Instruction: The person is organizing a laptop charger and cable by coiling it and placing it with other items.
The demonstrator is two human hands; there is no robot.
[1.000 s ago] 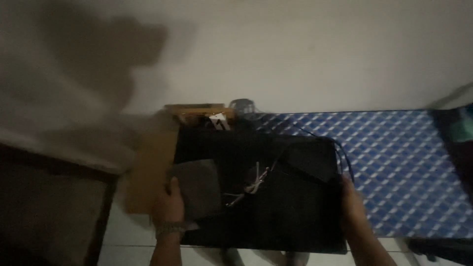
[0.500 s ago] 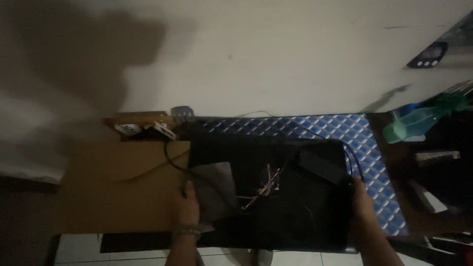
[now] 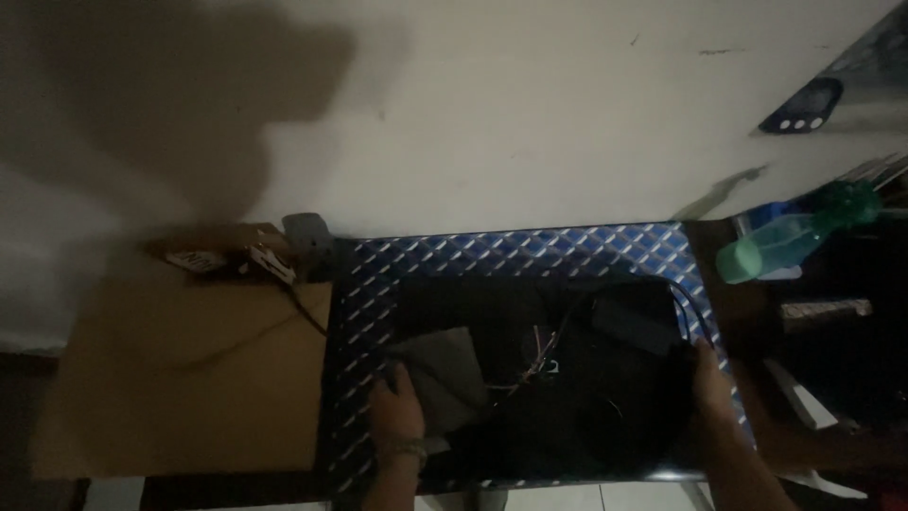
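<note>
A large flat black panel (image 3: 530, 416) lies on a blue diamond-patterned surface (image 3: 511, 254). My left hand (image 3: 397, 409) grips its left edge, next to a grey cloth-like square (image 3: 446, 378) resting on it. My right hand (image 3: 711, 378) grips the panel's right edge. Thin coloured wires (image 3: 541, 358) and a small dark box (image 3: 632, 322) with a black cable sit on top of the panel.
A brown cardboard sheet (image 3: 180, 378) lies to the left, with a small circuit part (image 3: 236, 260) and a grey plug (image 3: 307, 237) at its far edge. A green bottle (image 3: 785, 237) and dark clutter stand at the right. A pale wall (image 3: 530, 114) is behind.
The black panel has shifted to the right with both hands on it, off the cardboard and onto the blue patterned surface. The view has also swung right.
</note>
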